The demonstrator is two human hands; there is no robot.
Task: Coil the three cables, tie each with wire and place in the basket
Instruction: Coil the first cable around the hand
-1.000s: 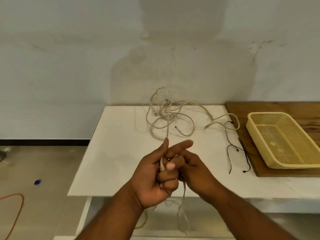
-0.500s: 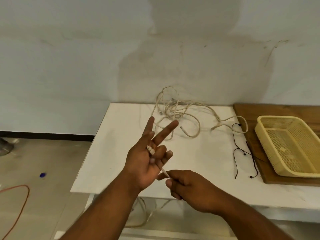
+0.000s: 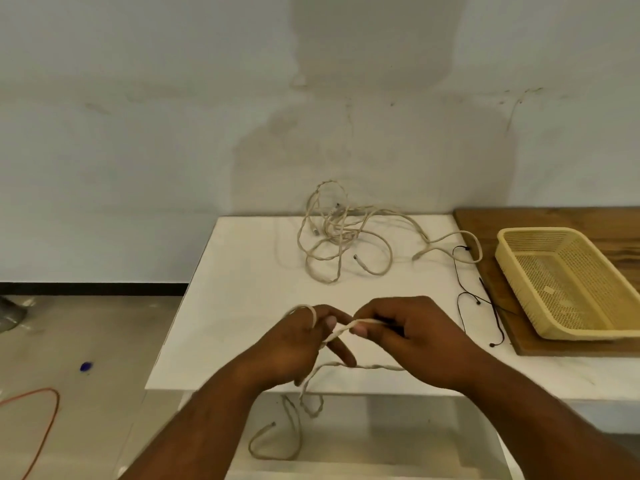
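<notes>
Both arms reach in over the near edge of the tabletop (image 3: 242, 289), knuckles up. The left hand (image 3: 298, 341) has the pale cable (image 3: 341, 329) looped round a finger; the right hand (image 3: 408, 334) pinches it between thumb and forefinger (slack dangles below the edge). The basket (image 3: 588, 332) stands well to the right.

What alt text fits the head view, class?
Two hands hold a beige cable above a white table: the left hand has a loop round its fingers, the right hand pinches the strand. Behind lie tangled cables, black wires and a yellow basket.
</notes>
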